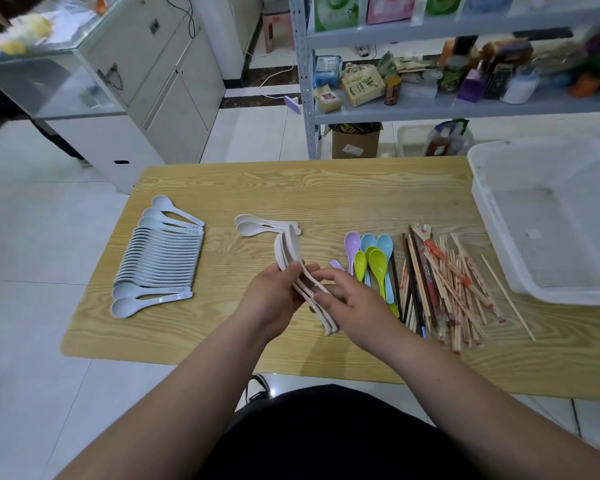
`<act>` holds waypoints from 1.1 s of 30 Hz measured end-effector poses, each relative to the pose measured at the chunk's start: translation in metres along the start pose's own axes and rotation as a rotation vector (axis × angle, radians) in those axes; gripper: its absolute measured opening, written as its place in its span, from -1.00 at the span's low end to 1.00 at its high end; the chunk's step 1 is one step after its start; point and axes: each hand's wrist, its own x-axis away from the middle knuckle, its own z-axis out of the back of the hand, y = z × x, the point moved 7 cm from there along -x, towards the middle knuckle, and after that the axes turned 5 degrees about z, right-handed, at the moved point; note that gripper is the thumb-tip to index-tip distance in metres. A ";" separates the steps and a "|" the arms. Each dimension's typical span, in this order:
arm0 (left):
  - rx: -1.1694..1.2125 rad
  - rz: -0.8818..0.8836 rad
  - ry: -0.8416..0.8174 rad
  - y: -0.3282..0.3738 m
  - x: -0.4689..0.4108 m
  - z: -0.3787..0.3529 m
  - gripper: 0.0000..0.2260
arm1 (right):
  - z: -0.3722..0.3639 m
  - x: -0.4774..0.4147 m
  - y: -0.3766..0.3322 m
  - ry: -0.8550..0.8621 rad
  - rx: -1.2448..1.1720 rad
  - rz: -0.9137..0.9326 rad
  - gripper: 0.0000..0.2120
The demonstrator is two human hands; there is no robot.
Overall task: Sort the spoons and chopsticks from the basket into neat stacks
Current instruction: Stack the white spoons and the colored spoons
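My left hand [274, 296] and my right hand [355, 303] together hold a nested bunch of cream spoons [284, 252] above the middle of the wooden table [326, 188], bowls pointing away from me. Two more cream spoons [257, 226] lie just beyond. A long overlapping row of pale blue spoons [160, 261] lies at the left. Purple, blue and green coloured spoons [371, 258] lie to the right of my hands. Beside them is a loose heap of chopsticks [444, 289], some in red-printed wrappers. The white basket [478, 202] stands at the right with nothing visible inside.
A metal shelf rack [305, 81] with boxes and bottles stands behind the table. A cardboard box [355, 142] sits on the floor under it. A glass counter and white cabinet [160, 84] stand at the far left. A single chopstick [508, 297] lies beside the basket.
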 end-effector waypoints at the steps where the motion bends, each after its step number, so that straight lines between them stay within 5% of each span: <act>1: -0.010 0.001 -0.009 0.000 0.000 0.001 -0.80 | 0.001 -0.001 0.001 -0.004 -0.024 -0.013 -0.74; 6: 0.013 -0.007 -0.047 -0.001 0.000 -0.003 -0.73 | -0.013 0.000 0.005 -0.050 -0.439 -0.160 -0.69; 10: 0.036 -0.022 -0.036 -0.001 0.002 -0.006 -0.71 | -0.016 -0.001 0.011 -0.073 -0.532 -0.218 -0.75; 16: 0.137 -0.084 -0.044 0.007 -0.001 -0.006 -0.81 | -0.025 -0.001 0.013 -0.121 -0.558 -0.185 -0.72; 23: 0.261 -0.149 0.097 0.021 -0.005 0.031 -0.69 | -0.034 -0.009 0.025 -0.131 -0.329 -0.148 -0.67; 26: 0.285 -0.137 0.128 0.019 -0.008 0.048 -0.74 | -0.058 -0.011 0.034 -0.188 -0.551 -0.310 -0.83; 29: 0.315 -0.144 0.136 0.016 -0.014 0.061 -0.73 | -0.084 -0.011 0.043 -0.332 -0.797 -0.586 -0.68; 33: 0.296 -0.097 0.097 0.014 -0.029 0.079 -0.75 | -0.094 -0.031 0.054 -0.411 -0.683 -0.669 -0.63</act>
